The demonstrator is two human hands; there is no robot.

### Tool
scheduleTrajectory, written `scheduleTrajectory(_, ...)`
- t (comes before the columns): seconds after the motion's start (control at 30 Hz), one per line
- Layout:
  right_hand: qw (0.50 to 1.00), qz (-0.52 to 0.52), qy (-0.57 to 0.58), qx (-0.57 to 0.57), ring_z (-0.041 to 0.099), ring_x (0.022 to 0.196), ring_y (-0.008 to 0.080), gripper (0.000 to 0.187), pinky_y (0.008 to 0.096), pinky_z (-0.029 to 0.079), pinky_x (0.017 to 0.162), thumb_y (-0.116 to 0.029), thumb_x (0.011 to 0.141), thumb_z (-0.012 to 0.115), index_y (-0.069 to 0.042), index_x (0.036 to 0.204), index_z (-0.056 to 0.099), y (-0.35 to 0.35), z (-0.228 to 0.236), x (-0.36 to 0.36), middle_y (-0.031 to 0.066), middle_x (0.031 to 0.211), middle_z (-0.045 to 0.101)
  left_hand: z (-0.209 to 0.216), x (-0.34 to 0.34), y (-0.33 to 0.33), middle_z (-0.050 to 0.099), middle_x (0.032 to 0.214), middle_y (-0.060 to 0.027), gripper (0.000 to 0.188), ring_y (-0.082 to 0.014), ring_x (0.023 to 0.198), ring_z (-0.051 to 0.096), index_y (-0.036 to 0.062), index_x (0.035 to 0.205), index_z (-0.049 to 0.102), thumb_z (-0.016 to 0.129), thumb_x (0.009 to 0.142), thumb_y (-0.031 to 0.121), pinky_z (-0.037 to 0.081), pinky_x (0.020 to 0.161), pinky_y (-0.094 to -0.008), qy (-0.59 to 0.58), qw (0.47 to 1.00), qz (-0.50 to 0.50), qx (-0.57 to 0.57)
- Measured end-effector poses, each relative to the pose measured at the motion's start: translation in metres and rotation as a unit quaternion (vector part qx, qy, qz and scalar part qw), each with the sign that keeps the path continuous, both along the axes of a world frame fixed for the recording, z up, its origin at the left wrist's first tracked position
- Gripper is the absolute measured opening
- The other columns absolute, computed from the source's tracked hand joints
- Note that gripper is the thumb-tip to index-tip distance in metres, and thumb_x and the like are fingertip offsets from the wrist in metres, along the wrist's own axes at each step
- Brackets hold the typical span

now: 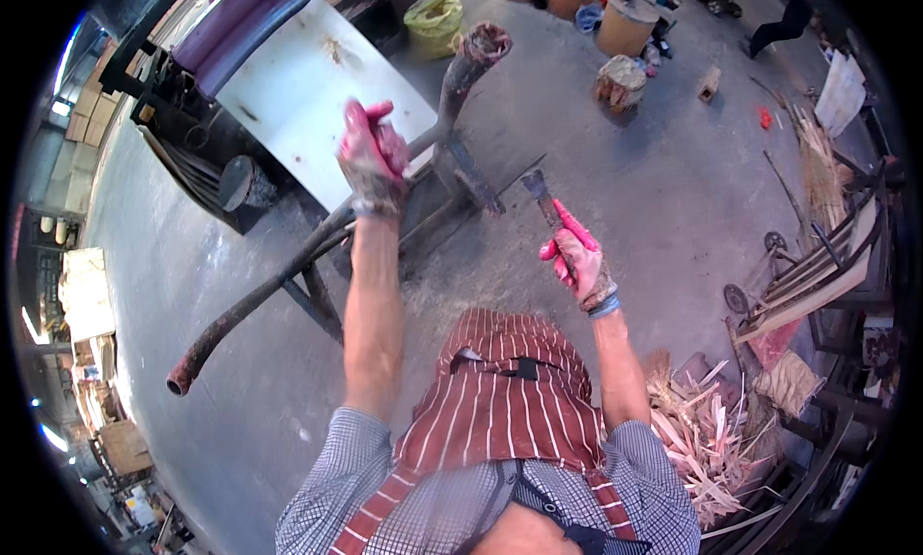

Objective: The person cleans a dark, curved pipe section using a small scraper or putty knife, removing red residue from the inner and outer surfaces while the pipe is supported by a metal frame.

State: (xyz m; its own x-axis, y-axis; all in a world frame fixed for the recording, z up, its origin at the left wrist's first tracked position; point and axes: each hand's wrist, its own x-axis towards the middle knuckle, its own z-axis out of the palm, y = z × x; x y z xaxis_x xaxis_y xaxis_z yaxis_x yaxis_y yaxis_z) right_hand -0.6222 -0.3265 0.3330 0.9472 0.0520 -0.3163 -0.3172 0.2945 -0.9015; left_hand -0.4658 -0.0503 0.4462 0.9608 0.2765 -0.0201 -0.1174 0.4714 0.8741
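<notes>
Clerk: Right hand (580, 263), how listed?
Checker: One, gloved, pink-faced, blue band at the wrist; it lay at three o'clock from the middle of the view. Fingers were closed round the handle of a flat-headed tool (545, 201), thumb side uppermost.
Clerk: And the tool's bearing?
Checker: One, short-handled, dark, worn. Its flared head pointed to eleven o'clock from that hand and stood clear of the fingers.
Clerk: Left hand (373, 153)?
Checker: One, gloved to match, at eleven o'clock. Fingers were partly curled. The hand was blurred; whether they pinched anything could not be told.
Clerk: Nearest to it?
Checker: One bent pipe (236, 326), rusted, running from a hollow end at eight o'clock up to a thick, crusted end at twelve. In the view the left hand overlapped it; contact could not be told.
Clerk: Labels, lettering?
Checker: One white board (288, 98), at eleven o'clock, bore dark and brownish marks; whether any were writing could not be told.
Clerk: Remainder?
Checker: One heap of wood scraps (700, 440), at four o'clock; one yellow bag (433, 26), at twelve.
</notes>
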Motion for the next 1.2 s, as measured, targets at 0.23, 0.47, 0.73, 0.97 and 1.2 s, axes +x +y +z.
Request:
scheduleTrajectory(0.23,0.990,0.055,0.112,0.058,0.046,0.050,0.0034,0.055,0.0200,0.035,0.042,-0.028,0.102,0.053,-0.015,0.154,0.040,0.034,-0.050,-0.016,0.0035,0.080,0.068,-0.263,-0.038,0.017,0.073,0.104,-0.0040,0.027,-0.0163,0.072,0.064,0.0130,0.113,0.064,0.056,0.103,0.036,0.041,0.046,-0.0259,0.246,0.939,0.010,-0.241)
scheduleTrajectory(0.47,0.991,0.045,0.129,-0.012,0.045,0.051,0.0043,0.055,0.0211,0.036,0.044,-0.028,0.100,0.056,-0.018,0.153,0.043,0.065,-0.067,0.021,0.0010,0.078,0.067,-0.276,0.016,-0.059,0.071,0.104,-0.0129,0.042,-0.0263,0.091,0.069,-0.0021,0.125,0.059,0.054,0.101,0.032,0.056,0.077,-0.0341,0.200,0.969,0.071,-0.127)
scheduleTrajectory(0.73,0.996,0.013,0.073,-0.046,0.043,0.053,0.0037,0.045,0.0225,0.036,0.047,-0.022,0.102,0.055,-0.020,0.147,0.052,0.116,-0.070,0.060,-0.0036,0.074,0.061,-0.274,0.026,-0.063,0.070,0.089,-0.0152,0.036,-0.0268,0.074,0.069,-0.0014,0.114,0.063,0.054,0.100,0.031,0.057,0.066,-0.0384,0.160,0.968,0.106,-0.164)
scheduleTrajectory(0.97,0.986,0.031,0.164,0.013,0.043,0.047,0.0026,0.054,0.0198,0.032,0.040,-0.021,0.099,0.054,-0.017,0.152,0.044,0.081,-0.045,0.056,0.0010,0.073,0.065,-0.236,0.039,-0.076,0.071,0.085,-0.0153,0.045,-0.0264,0.067,0.069,0.0011,0.104,0.064,0.058,0.100,0.046,0.058,0.060,-0.0384,0.160,0.960,0.085,-0.211)
scheduleTrajectory(1.2,0.991,0.064,0.113,0.030,0.044,0.052,0.0024,0.049,0.0198,0.036,0.047,-0.023,0.100,0.056,-0.015,0.148,0.050,0.081,-0.034,0.096,0.0005,0.077,0.067,-0.249,0.056,-0.061,0.070,0.084,-0.0130,0.044,-0.0262,0.068,0.067,0.0017,0.104,0.065,0.057,0.100,0.045,0.056,0.061,-0.0383,0.151,0.975,0.091,-0.131)
